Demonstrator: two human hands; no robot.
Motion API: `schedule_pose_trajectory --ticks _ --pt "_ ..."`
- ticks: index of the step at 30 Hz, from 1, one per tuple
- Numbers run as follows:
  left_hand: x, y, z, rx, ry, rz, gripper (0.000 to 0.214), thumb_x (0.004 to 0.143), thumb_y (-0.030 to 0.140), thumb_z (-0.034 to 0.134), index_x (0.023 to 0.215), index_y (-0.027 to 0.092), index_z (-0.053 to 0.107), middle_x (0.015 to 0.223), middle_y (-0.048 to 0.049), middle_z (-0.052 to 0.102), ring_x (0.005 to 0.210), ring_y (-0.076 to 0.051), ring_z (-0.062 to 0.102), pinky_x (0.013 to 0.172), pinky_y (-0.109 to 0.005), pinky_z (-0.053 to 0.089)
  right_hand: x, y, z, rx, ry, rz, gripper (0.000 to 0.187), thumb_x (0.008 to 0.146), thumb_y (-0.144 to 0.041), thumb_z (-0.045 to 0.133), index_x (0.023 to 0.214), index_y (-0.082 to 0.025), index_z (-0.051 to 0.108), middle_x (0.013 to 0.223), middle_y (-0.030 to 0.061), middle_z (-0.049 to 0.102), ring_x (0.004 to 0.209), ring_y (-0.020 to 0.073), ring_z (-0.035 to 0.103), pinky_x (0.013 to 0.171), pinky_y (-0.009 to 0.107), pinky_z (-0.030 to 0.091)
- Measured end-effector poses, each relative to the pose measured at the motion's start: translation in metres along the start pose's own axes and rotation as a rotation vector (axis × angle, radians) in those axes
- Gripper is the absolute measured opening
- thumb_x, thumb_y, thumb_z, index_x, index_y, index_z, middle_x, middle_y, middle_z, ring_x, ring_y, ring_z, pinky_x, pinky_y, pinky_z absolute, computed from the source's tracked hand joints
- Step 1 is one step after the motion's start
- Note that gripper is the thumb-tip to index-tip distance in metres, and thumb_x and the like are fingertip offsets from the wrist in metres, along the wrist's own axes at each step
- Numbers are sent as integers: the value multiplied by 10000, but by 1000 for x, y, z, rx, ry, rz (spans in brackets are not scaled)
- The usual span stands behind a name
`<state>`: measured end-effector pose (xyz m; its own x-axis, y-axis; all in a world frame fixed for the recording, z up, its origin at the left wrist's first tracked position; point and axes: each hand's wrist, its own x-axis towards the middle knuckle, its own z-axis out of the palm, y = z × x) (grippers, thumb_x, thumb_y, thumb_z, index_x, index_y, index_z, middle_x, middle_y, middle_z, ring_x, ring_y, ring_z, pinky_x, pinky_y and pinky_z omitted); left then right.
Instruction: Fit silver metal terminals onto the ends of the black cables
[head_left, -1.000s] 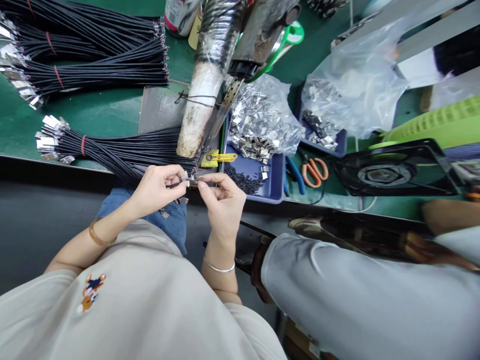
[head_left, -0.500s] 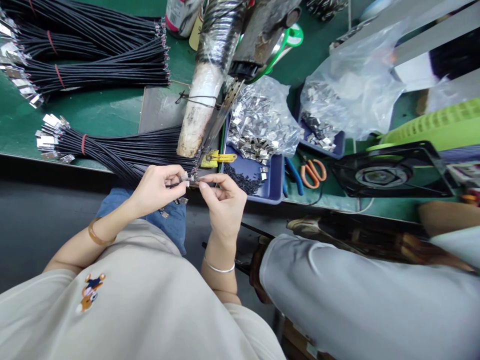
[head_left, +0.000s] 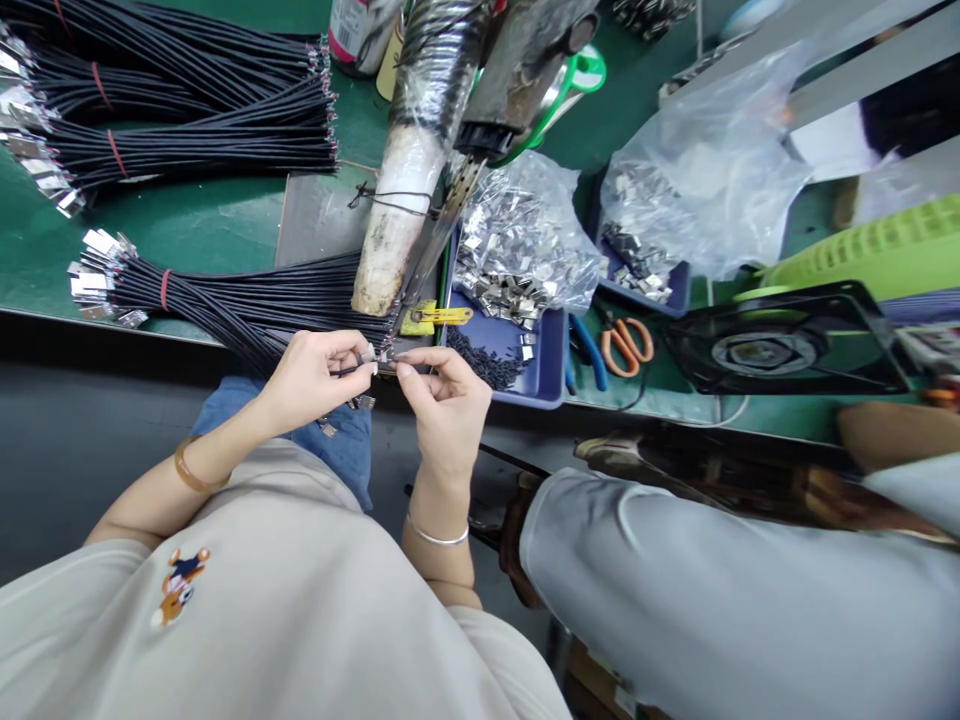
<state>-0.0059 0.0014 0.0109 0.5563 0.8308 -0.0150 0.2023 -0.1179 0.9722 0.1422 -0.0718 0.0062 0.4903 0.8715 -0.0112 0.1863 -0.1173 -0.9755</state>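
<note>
My left hand [head_left: 319, 375] is closed in a pinch on a thin black cable [head_left: 345, 372], at the table's front edge. Just right of it, my right hand [head_left: 446, 395] pinches a small part at the cable's end, too small to make out. A bit of metal [head_left: 384, 355] shows between the two sets of fingertips. Behind my left hand lies a bundle of black cables [head_left: 262, 290] with metal plugs at the left end and a red band round it. Several loose plugs [head_left: 328, 427] hang below my left hand, over my lap.
Beside my right hand stands a blue tray [head_left: 551, 375] with metal shells and small black pieces. A yellow cutter knife [head_left: 450, 316], orange-handled scissors [head_left: 626, 345] and a black fan [head_left: 780, 345] lie nearby. A wrapped tube [head_left: 390, 220] leans overhead. Another person's leg [head_left: 675, 580] is at right.
Almost nothing differs. Both hands keep the same pinch at the cable's end, and the whole view has shifted very slightly.
</note>
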Motion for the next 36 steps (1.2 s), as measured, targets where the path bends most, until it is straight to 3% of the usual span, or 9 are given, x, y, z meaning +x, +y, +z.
schedule_pose_trajectory --ticks 25,36 --pt "-1 -1 0 3 4 9 125 775 230 583 704 135 622 528 64 402 527 -69 317 506 -196 277 -1 -3 2 -15 -21 -12 104 760 -299 680 765 -195 682 588 -56 553 459 52 301 435 216 225" --pt "-2 -4 -1 -34 -54 10 149 779 211 592 730 118 698 568 27 564 532 -72 428 531 -185 357 -1 -10 -7 -150 -104 -70 82 774 -256 644 743 -186 676 632 -53 576 429 28 239 436 231 190"
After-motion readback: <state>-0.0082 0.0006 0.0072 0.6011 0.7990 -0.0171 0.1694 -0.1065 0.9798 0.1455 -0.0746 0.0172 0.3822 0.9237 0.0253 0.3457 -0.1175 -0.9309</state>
